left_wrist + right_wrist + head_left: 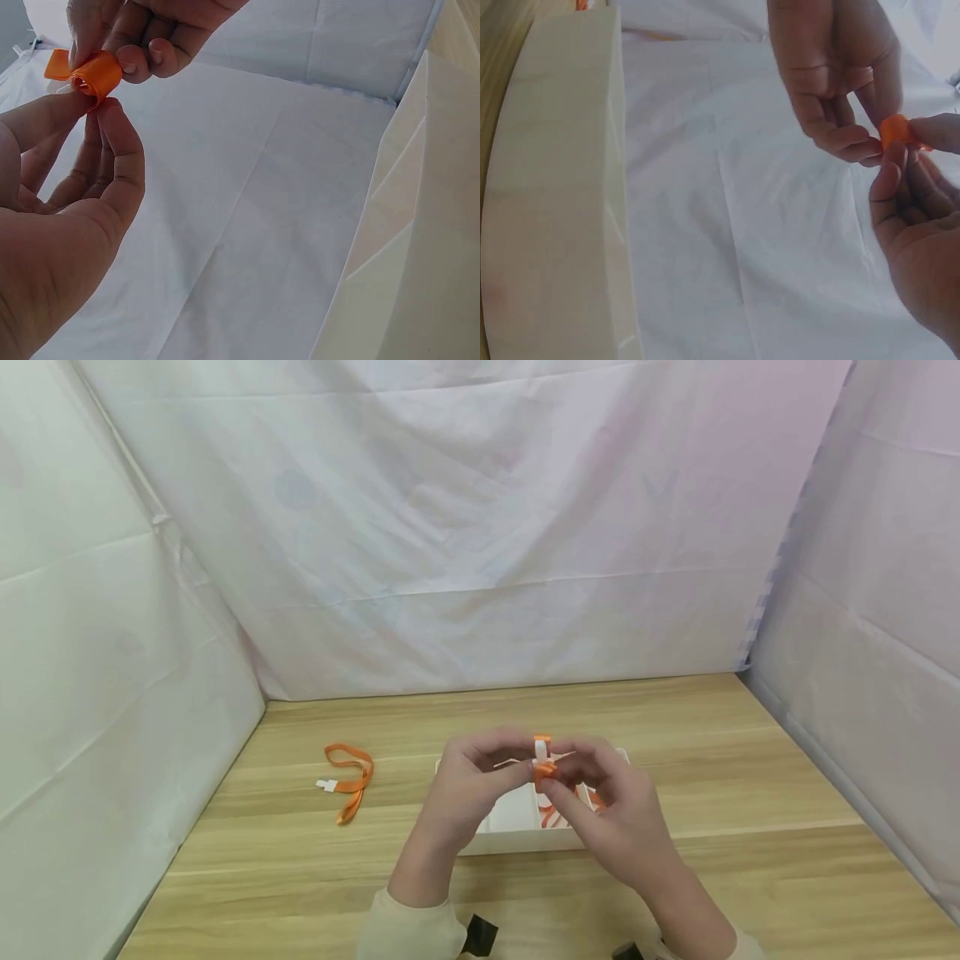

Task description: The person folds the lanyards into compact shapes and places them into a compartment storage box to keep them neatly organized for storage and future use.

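Note:
Both hands hold a rolled-up orange lanyard [545, 771] above a white box [517, 842]. In the left wrist view its band [103, 75] forms a tight coil with one flat end sticking out. A white clip [541, 750] shows between the fingers in the head view. My left hand [468, 781] pinches the roll from the left with thumb and fingertips. From the right, my right hand [618, 806] pinches it too, with the thumb on the near side. The right wrist view shows only part of the orange roll [894, 131] among the fingers.
Another orange lanyard [363, 768] with a white clip lies loosely looped on the wooden table [262, 860], left of the box. Orange and white bands [553, 816] lie in the box's right-hand compartments. White cloth [480, 527] encloses the back and sides.

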`<state>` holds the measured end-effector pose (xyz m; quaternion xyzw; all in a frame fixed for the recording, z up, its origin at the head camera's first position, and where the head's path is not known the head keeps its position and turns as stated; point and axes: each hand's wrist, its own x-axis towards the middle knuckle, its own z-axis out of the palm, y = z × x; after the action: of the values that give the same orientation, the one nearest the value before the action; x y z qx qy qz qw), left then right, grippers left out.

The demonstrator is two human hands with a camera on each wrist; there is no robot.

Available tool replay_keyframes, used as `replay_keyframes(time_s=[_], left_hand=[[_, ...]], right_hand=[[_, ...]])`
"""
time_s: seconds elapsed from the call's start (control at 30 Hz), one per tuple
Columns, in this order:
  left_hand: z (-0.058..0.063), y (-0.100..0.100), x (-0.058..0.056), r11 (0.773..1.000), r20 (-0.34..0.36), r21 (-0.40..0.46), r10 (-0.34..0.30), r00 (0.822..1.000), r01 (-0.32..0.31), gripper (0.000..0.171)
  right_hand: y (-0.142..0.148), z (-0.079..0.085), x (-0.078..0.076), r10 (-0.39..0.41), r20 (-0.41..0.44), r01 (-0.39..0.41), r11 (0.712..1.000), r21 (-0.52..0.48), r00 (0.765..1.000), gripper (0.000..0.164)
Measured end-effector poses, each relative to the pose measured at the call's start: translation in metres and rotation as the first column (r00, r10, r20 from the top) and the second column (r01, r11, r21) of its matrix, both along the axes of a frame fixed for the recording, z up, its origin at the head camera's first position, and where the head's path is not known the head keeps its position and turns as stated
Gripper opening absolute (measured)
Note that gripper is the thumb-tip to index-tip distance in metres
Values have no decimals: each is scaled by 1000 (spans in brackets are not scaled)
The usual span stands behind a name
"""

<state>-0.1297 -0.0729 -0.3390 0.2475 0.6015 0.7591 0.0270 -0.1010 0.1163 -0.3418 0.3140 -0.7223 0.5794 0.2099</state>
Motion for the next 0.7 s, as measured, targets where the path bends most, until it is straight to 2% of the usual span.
replay_keyframes(time_s=[0.03,0.1,0.2,0.27,0.33,0.47,0.6,0.7], left_hand=[[0,0,0,1000,-7,-6,4,1000,-4,24],[0,0,1,1000,-16,-28,11,1000,-11,23],[1,0,2,997,-16,-70,25,1000,-26,23],[1,0,3,995,-14,-93,33,999,-34,22],[1,-1,3,993,-10,-112,43,999,-44,21],[0,-2,4,988,8,-142,63,998,-61,23],[-2,-1,4,984,67,-163,84,994,-72,26],[-5,-1,3,983,101,-166,102,990,-84,28]], right_hand=[[1,2,2,5,88,-4,1000,-10,996,38],[2,8,5,-3,251,7,1000,-15,968,38],[4,16,7,-36,446,36,999,9,894,40],[4,19,7,-70,521,53,997,47,851,39],[5,21,6,-92,566,62,995,72,820,36],[6,23,5,-127,610,78,991,106,783,28],[7,21,3,-141,630,87,989,116,764,26],[8,18,1,-146,633,92,989,118,760,27]])
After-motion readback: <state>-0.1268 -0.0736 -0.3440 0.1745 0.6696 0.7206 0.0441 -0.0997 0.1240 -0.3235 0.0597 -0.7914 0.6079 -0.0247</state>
